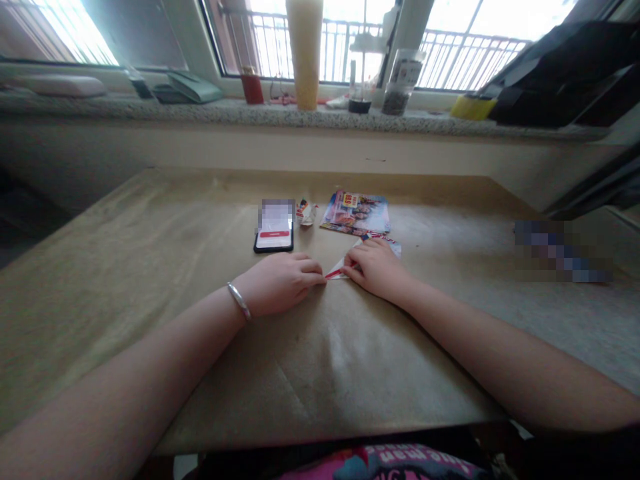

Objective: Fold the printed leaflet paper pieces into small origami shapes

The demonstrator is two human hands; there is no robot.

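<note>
A folded piece of printed paper (336, 273), white with red and blue print, lies on the table and narrows to a point at its left end. My left hand (285, 285), with a silver bangle at the wrist, has its fingertips closed on that pointed tip. Over the paper's middle, my right hand (376, 268) presses down with bent fingers, thumb and index on the red edge. Part of the sheet is hidden under it. Just beyond sits a stack of colourful printed leaflets (363, 213). A small folded paper piece (307, 213) stands left of the stack.
A lit phone (274, 243) lies beyond my left hand. The table (200, 267) has a tan cover, and a blurred-out item (557, 252) is at its right. Along the stone windowsill (200, 115) stand a tall yellowish cylinder (306, 60), a red jar (252, 87) and a black bag (560, 73).
</note>
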